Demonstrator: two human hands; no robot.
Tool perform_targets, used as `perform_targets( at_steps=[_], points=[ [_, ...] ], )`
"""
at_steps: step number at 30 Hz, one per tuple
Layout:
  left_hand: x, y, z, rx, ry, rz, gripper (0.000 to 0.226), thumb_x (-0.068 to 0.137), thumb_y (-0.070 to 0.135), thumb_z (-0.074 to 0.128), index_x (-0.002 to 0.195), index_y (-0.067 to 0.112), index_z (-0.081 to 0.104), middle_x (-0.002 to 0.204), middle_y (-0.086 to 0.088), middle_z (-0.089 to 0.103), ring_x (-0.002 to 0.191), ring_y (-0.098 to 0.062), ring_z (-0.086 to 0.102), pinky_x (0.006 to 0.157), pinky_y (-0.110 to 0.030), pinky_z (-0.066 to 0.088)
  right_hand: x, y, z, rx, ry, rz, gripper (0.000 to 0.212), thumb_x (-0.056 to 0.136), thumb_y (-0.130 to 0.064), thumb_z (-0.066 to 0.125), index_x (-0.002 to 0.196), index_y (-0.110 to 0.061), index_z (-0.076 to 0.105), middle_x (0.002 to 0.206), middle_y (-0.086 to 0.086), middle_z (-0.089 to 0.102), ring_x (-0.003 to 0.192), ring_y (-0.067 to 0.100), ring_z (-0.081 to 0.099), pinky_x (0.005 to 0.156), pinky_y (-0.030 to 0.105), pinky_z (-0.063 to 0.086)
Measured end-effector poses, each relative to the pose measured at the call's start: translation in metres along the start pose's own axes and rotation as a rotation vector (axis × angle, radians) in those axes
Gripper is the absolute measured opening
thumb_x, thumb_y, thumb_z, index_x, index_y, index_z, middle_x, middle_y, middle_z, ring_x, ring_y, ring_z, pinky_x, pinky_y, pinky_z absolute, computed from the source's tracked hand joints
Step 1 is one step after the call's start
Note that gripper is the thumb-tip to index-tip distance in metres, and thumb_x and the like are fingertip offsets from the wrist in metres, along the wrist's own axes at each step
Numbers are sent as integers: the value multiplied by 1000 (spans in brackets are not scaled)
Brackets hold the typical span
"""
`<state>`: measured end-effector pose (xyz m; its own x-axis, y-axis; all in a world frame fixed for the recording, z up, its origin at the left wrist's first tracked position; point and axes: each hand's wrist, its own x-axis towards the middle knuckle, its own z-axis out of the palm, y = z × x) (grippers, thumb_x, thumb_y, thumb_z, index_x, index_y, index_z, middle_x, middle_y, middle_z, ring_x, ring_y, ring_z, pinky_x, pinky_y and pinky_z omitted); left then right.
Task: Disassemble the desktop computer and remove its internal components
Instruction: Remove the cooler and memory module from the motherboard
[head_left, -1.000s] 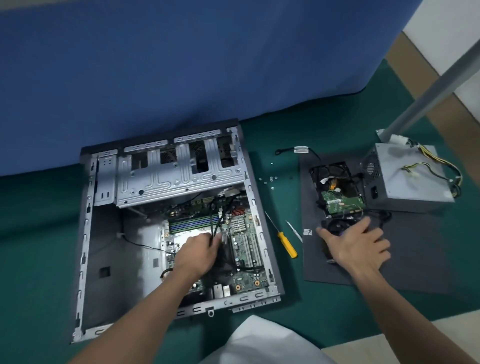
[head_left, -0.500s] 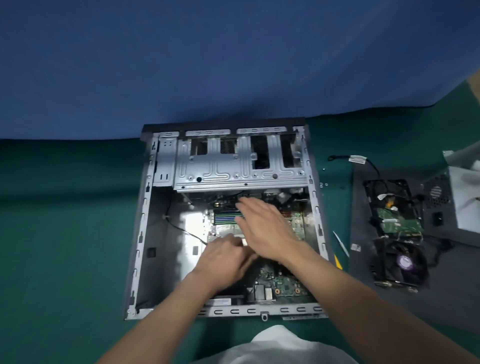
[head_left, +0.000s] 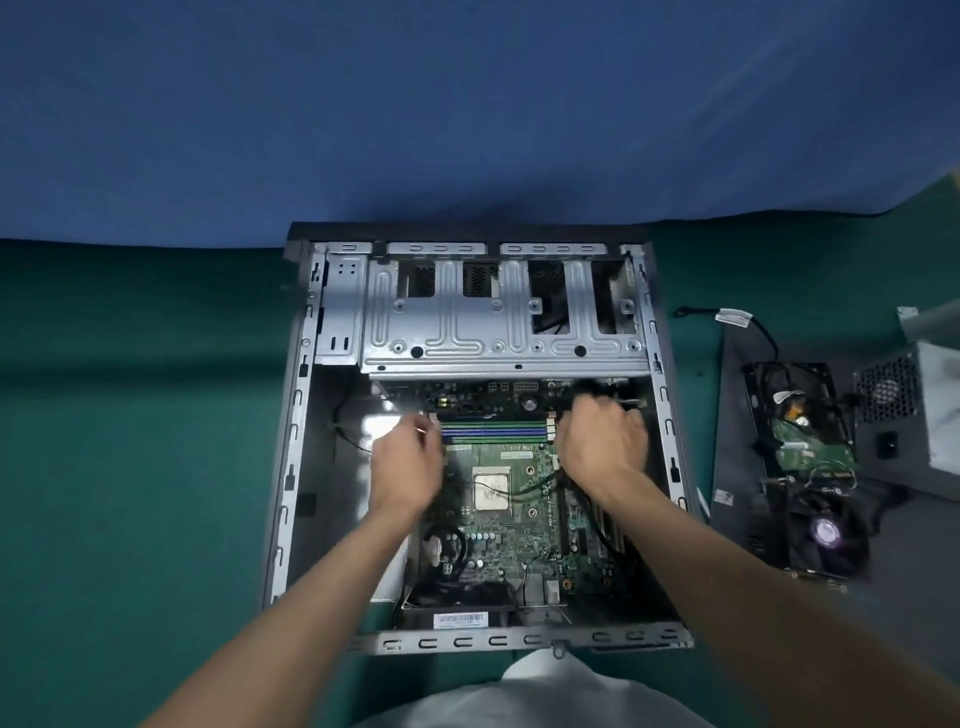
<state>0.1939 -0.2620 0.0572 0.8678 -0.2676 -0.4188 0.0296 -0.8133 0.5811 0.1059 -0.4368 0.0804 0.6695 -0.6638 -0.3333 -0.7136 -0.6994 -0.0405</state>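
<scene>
**Both hands at the ends of the memory sticks**

The open computer case (head_left: 298, 467) lies flat in the centre of the frame on the green cloth (head_left: 130, 467), with the motherboard (head_left: 498, 540) face up in its lower half. Your left hand (head_left: 408, 462) is at the left end of the memory sticks (head_left: 493, 432), fingers curled. Your right hand (head_left: 602, 441) is at their right end, knuckles up and fingers bent down out of sight. Blur hides whether either hand pinches anything. The sticks run between your two hands, just below the drive cage (head_left: 498, 322). At the right edge of the frame, the hard drive (head_left: 810, 447), fan (head_left: 826, 535) and power supply (head_left: 893, 441) rest on a dark mat (head_left: 737, 415).
</scene>
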Motion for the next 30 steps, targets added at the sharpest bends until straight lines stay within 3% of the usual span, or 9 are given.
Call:
perform_targets(
  at_steps=[3, 5, 10, 12, 15, 19, 21, 25, 30],
  points=[
    [21, -3, 3, -329, -22, -351, 20, 94, 25, 62, 107, 11, 68, 99, -11, 70, 93, -29, 66, 88, -40, 54, 5, -4, 5, 272, -101, 153, 20, 95, -25, 50, 82, -14, 60, 92, 9, 61, 76, 24, 54, 79, 34, 43],
    [28, -2, 2, -381, -33, -400, 11, 91, 24, 67, 95, 14, 71, 92, -8, 72, 85, -25, 69, 87, -41, 55, 9, -6, 10, 354, -183, 231, 20, 95, -23, 54, 78, -14, 58, 87, 4, 59, 63, 14, 50, 65, 27, 41],
    [36, -4, 4, -393, -12, -445, 25, 90, 10, 65, 67, 21, 65, 74, 3, 68, 35, -1, 55, 44, -17, 46, 21, -8, 10, 459, -206, 374, 23, 91, -21, 57, 71, -12, 55, 102, 8, 54, 57, 14, 47, 47, 22, 31],
    [38, -5, 4, -412, -17, -466, 26, 90, 8, 64, 67, 20, 66, 72, 2, 69, 37, -5, 58, 42, -17, 45, 24, -10, 7, 542, -200, 446, 14, 90, -17, 57, 82, -5, 59, 114, 13, 48, 60, 15, 47, 53, 21, 36],
    [42, -4, 3, -419, -43, -453, 13, 89, 14, 68, 76, 14, 70, 77, -6, 71, 58, -19, 68, 64, -30, 56, 27, -13, 7, 589, -188, 487, 24, 90, -15, 56, 103, 4, 60, 123, 17, 44, 74, 24, 51, 72, 26, 42],
    [43, -2, 0, -229, -50, -368, 16, 91, 18, 62, 101, 22, 74, 109, -8, 69, 98, -27, 62, 94, -31, 47, 18, -18, 15, 378, -161, 208, 24, 95, -14, 51, 72, -11, 53, 87, 1, 49, 59, 12, 50, 57, 24, 45],
    [41, 1, -1, -178, -40, -358, 20, 92, 21, 60, 106, 26, 73, 115, -10, 66, 104, -31, 61, 96, -34, 46, 14, -21, 17, 158, -116, -27, 25, 98, -24, 46, 81, -13, 60, 67, -5, 52, 52, 8, 49, 47, 22, 36],
    [33, 5, 0, -153, -47, -326, 24, 98, 23, 53, 116, 22, 68, 112, -10, 66, 90, -25, 60, 83, -30, 45, 15, -28, 18, -96, -143, -285, 22, 97, -16, 44, 106, -16, 64, 65, 0, 54, 58, 16, 55, 58, 29, 43],
    [17, 6, 2, -72, 5, -224, 25, 102, 24, 46, 119, 8, 56, 74, 8, 43, 60, -3, 37, 63, -26, 35, 10, -29, 0, -188, -84, -447, 27, 86, -1, 44, 102, -13, 62, 78, 2, 58, 66, 21, 52, 60, 31, 39]
  ],
)
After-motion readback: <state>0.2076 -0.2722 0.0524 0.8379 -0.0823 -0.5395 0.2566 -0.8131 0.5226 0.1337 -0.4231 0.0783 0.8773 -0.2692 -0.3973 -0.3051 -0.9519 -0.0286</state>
